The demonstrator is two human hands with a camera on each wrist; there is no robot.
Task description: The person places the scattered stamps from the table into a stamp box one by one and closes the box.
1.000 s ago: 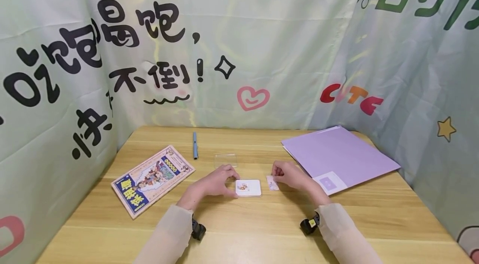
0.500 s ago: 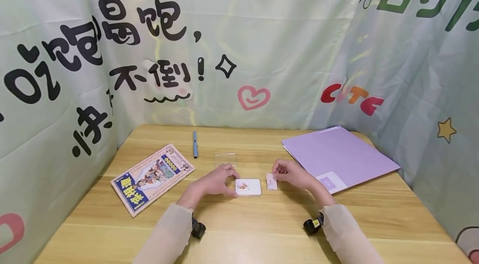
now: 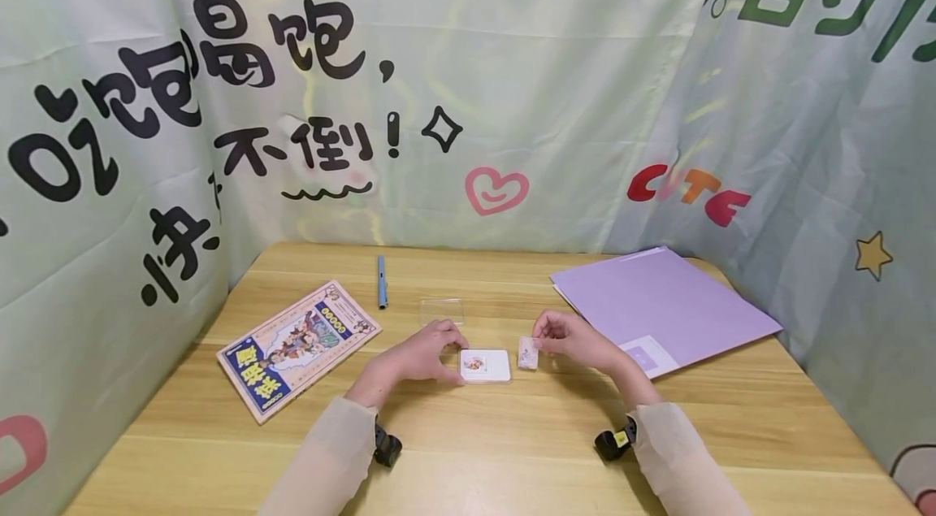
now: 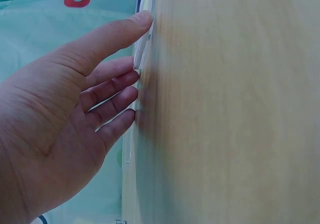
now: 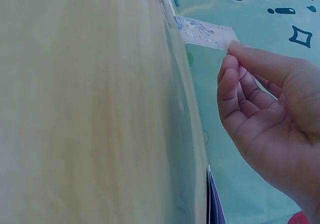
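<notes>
My left hand [image 3: 420, 355] steadies a flat clear case [image 3: 497, 367] between thumb and index finger at its left corners. Inside lies a white card bearing a small colourful picture at its left. In the left wrist view the thumb [image 4: 127, 30] touches the case's near edge, the other fingers extended toward the table. Just right of the case, my right hand [image 3: 575, 340] pinches a small pale pink-purple stamp [image 3: 527, 353] by one corner. The right wrist view has the stamp [image 5: 205, 32] tilted up, its lower edge at or close to the tabletop.
A clear plastic lid [image 3: 442, 311] lies behind the left hand. Farther left are a blue pen [image 3: 382, 284] and a pink illustrated booklet [image 3: 298, 349]. A purple folder [image 3: 658, 297] with a pale label lies at the right. Printed curtains [image 3: 468, 93] enclose the table.
My right hand has raised the stamp from lying nearly flat to a tilted stance and shifted it slightly left. The left hand and the case stay in place.
</notes>
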